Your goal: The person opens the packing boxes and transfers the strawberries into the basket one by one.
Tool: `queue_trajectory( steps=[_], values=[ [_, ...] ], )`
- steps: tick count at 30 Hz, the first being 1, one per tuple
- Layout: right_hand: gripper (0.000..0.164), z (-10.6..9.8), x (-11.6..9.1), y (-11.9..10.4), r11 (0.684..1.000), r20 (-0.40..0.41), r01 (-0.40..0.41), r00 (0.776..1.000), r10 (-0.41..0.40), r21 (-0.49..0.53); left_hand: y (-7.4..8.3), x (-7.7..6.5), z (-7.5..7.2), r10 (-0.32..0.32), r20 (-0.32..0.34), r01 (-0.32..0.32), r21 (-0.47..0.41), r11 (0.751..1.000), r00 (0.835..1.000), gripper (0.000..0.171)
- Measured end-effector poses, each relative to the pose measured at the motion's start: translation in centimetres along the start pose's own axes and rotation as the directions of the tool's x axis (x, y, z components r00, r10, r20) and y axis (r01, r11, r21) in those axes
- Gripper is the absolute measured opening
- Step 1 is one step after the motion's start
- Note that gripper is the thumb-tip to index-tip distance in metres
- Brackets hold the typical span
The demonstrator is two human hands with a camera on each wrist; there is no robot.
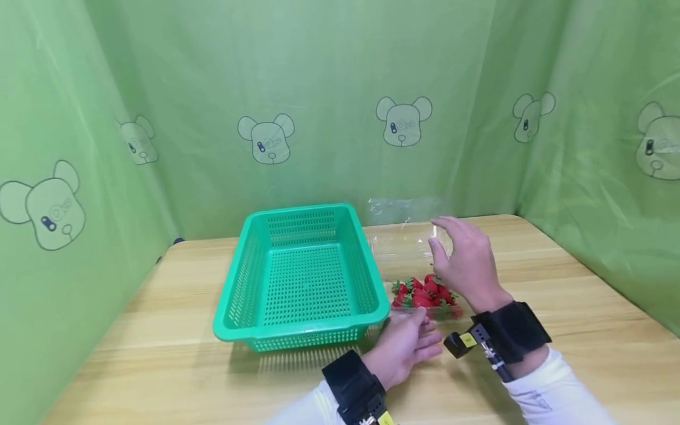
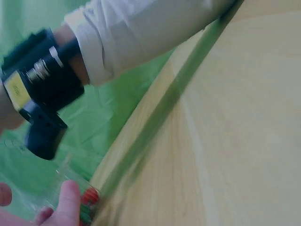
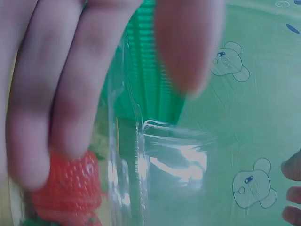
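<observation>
The right grip (image 1: 467, 260) is spread wide, thumb and index finger parted in a C beside the raised clear lid (image 1: 401, 241); it has hold of nothing visible, and whether it touches the plastic cannot be told. The left grip (image 1: 401, 342) is loosely open, its thumb at the near rim of the clear plastic clamshell (image 1: 435, 309) and its other fingers extended rightward; firm contact is hard to confirm. The right hand arches over the right side of the strawberries (image 1: 422, 290), wrist bent, its forearm slanting in from the near right. The left hand lies lower, palm partly turned up, nearer the counter's near edge. The clamshell, heaped with strawberries, sits right of the middle of the counter (image 1: 159, 333), its lid standing toward the far edge. A green plastic basket (image 1: 300, 332) stands just left of it.
</observation>
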State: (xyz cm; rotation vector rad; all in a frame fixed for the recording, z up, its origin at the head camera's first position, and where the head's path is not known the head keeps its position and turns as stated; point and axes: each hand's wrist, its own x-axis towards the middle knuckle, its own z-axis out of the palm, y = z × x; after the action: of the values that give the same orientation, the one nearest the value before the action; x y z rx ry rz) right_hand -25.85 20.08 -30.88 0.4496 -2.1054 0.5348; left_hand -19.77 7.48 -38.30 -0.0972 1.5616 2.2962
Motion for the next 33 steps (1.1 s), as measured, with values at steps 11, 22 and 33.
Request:
queue_trajectory(
  steps=[11, 22, 33],
  values=[
    [0.028, -0.7, -0.2, 0.8, 0.977, 0.633, -0.202, 0.749, 0.196, -0.064, 6.6, -6.6, -3.7, 0.196, 0.445, -0.481, 0.731, 0.483, 0.874, 0.021],
    [0.018, 0.7, -0.9, 1.1, 0.961, 0.836, -0.264, 0.506, 0.210, -0.082, 15.2, -9.0, -11.9, 0.462, 0.291, -0.236, 0.956, -0.174, 0.837, 0.057],
    [0.021, 1.1, -0.4, 0.4, 0.940, 0.883, -0.320, 0.399, 0.248, -0.120, 20.9, -8.5, -22.3, 0.235, 0.055, -0.081, 0.991, 0.106, 0.970, 0.067]
  ],
)
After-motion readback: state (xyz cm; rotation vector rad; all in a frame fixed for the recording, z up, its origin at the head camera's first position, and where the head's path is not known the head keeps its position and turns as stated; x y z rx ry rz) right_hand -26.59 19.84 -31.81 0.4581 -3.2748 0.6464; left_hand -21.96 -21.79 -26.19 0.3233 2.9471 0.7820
